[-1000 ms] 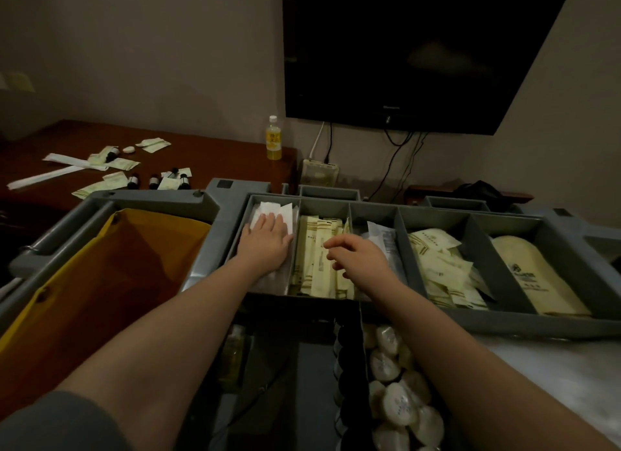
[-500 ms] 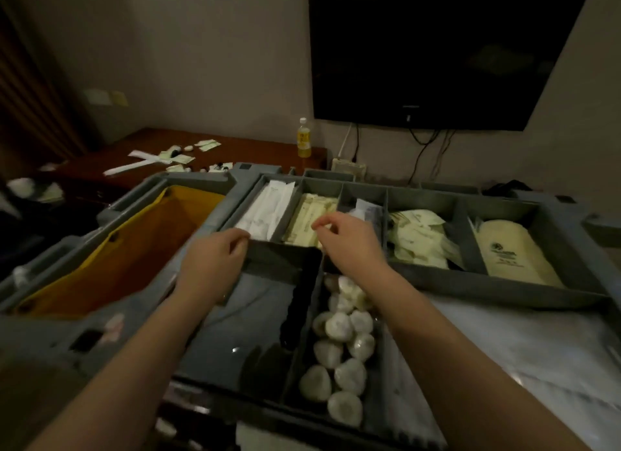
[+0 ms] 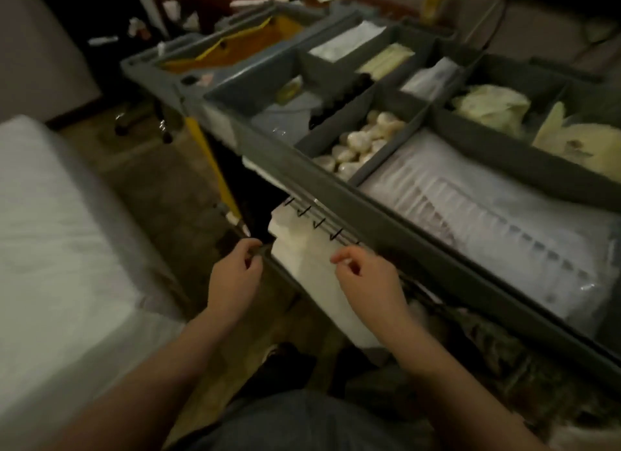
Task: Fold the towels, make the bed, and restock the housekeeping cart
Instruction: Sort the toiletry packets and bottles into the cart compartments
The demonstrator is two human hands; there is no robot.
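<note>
A dim room: the white-sheeted bed (image 3: 60, 232) at left, the grey plastic housekeeping cart (image 3: 437, 249) slanting beside it. The left hand (image 3: 235, 276) curls at the corner of the lower shelf (image 3: 270, 251) — whether its grip holds the rim, we cannot tell. The stack of folded white towels (image 3: 302, 266) lies on that shelf between the hands, long axis along the cart's front; the right hand (image 3: 366, 279), grip loosely curled and empty, hovers over it — the nearer, we judge. A black-hooked rail (image 3: 316, 220) overhangs the stack.

Hotel room: housekeeping cart (image 3: 339, 195), bed (image 3: 50, 249)
</note>
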